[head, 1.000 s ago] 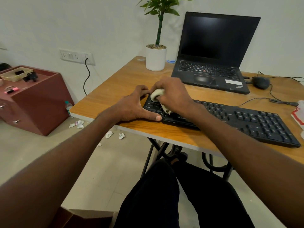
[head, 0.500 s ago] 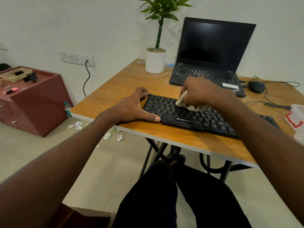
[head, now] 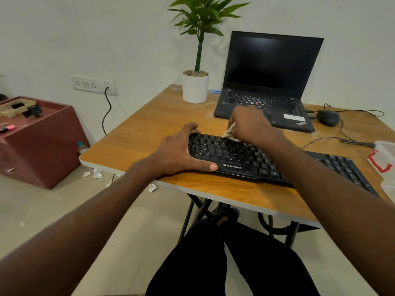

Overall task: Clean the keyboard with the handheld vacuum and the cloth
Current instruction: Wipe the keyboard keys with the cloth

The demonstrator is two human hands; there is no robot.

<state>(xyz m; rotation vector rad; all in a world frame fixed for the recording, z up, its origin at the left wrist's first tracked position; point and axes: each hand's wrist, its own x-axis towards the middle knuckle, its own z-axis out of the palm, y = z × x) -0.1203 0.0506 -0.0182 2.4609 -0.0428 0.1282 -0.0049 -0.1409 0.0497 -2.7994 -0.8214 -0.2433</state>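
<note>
- The keyboard [head: 245, 155] lies near the 6 o'clock edge of the surface [head: 149, 129], with its front rail close to that edge. A hard wiping stroke towards 6 o'clock could push it off, I judge.
- The left hand [head: 181, 153] braces the keyboard's 9 o'clock end. Its fingers are spread over the far corner and its thumb lies along the front rail. If that brace lifts, the board would likely skid under the wiping.
- The right hand [head: 250, 124] grasps the bunched cloth [head: 229, 131] and presses it on the top key rows. Loose folds could catch a keycap and pop it out.
- The laptop [head: 269, 86] stands open just beyond, at 12 o'clock of the wiping hand. An overshooting stroke could knock its front edge.
- The mouse [head: 328, 117] and its cable [head: 320, 141] lie at 2 o'clock. A sweep that way could snag the cable.
- No handheld vacuum is in view, so reaching for it may mean looking away.
</note>
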